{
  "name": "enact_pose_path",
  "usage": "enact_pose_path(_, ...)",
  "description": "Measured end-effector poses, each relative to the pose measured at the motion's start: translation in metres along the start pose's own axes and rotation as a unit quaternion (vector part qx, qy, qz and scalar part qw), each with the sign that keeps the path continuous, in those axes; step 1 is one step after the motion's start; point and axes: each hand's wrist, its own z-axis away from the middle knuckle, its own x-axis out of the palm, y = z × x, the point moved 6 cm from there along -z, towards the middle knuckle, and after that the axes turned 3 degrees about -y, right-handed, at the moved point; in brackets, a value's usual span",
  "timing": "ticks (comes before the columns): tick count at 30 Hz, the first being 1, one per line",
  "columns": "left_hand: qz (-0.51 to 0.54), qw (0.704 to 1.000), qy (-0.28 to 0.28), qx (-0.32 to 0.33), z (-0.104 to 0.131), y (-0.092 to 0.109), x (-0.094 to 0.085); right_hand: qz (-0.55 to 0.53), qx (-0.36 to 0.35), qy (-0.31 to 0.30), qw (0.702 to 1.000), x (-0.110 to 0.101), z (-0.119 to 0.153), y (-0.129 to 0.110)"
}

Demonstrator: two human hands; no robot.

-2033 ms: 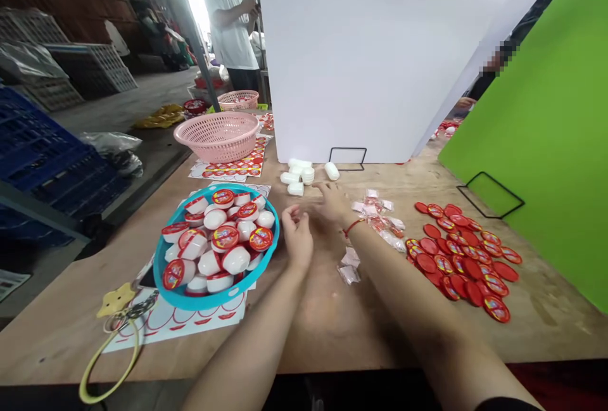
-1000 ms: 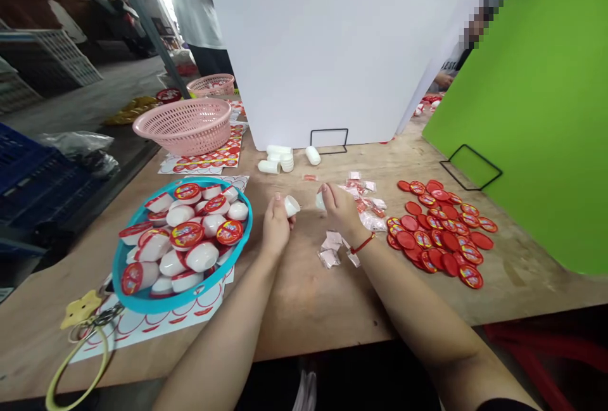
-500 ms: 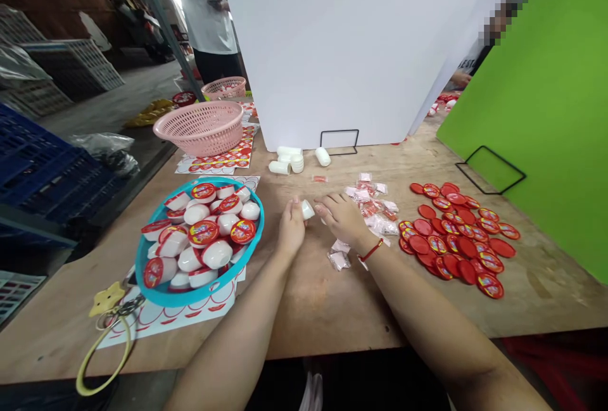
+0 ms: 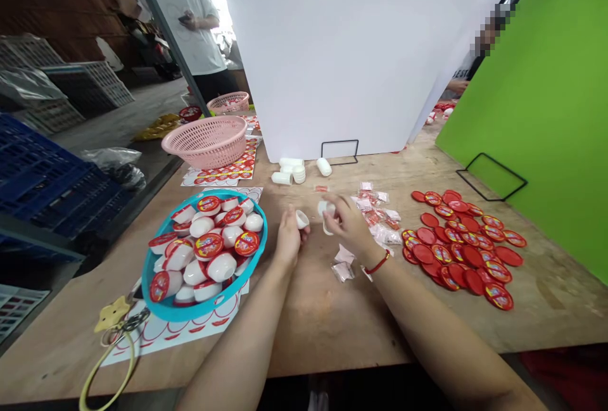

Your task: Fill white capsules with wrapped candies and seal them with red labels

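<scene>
My left hand (image 4: pixel 289 237) is closed around a small white plastic cup (image 4: pixel 301 219), its opening tilted to the right. Just to the right, my right hand (image 4: pixel 349 224) pinches a white piece (image 4: pixel 323 208), blurred and partly behind the fingers; it looks like another cup, but I cannot tell for sure. A gap separates the two hands. Small clear packets (image 4: pixel 380 218) lie beside my right hand, some pink and some red inside. Beyond my hands, white cups (image 4: pixel 291 164) lie on their sides, some nested. Red round lids (image 4: pixel 458 240) are heaped farther right.
Left of my arms, a blue-green basin (image 4: pixel 263 233) holds several white cups with red lids. A pink basket (image 4: pixel 209 142) stands behind it. Keys with a yellow strap (image 4: pixel 114 316) lie at the left edge. White (image 4: pixel 370 56) and green (image 4: pixel 536 94) panels rise behind. A person (image 4: pixel 194 25) stands beyond.
My hands have moved apart, the right one lifting a white piece away. The cup in my left hand now shows its opening. The whole view has shifted slightly downward.
</scene>
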Motion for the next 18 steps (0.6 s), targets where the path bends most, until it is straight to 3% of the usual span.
enact_pose_path(3, -0.071, 0.990, 0.016, 0.122, -0.003, 0.015, -0.006, 0.051, 0.063, 0.035, 0.996, -0.008, -0.005, 0.030)
enact_pose_path(5, -0.131, 0.977, 0.000, 0.170, -0.003, 0.020, -0.004, 0.082, 0.086, -0.003, 0.993, -0.003, -0.006, 0.046)
enact_pose_path(9, -0.270, 0.950, -0.010, 0.153, 0.001, 0.019, -0.001, 0.104, 0.075, -0.122, 0.984, 0.013, -0.003, 0.055)
enact_pose_path(11, -0.328, 0.934, -0.014, 0.141, 0.003, 0.019, -0.001, 0.125, 0.067, -0.146, 0.979, 0.016, -0.002, 0.051)
enact_pose_path(14, -0.356, 0.924, -0.015, 0.136, 0.005, 0.020, -0.001, 0.152, 0.076, -0.133, 0.976, 0.011, -0.003, 0.048)
enact_pose_path(18, -0.410, 0.904, -0.012, 0.120, 0.006, 0.020, 0.000, 0.191, 0.137, -0.097, 0.967, -0.017, -0.009, 0.058)
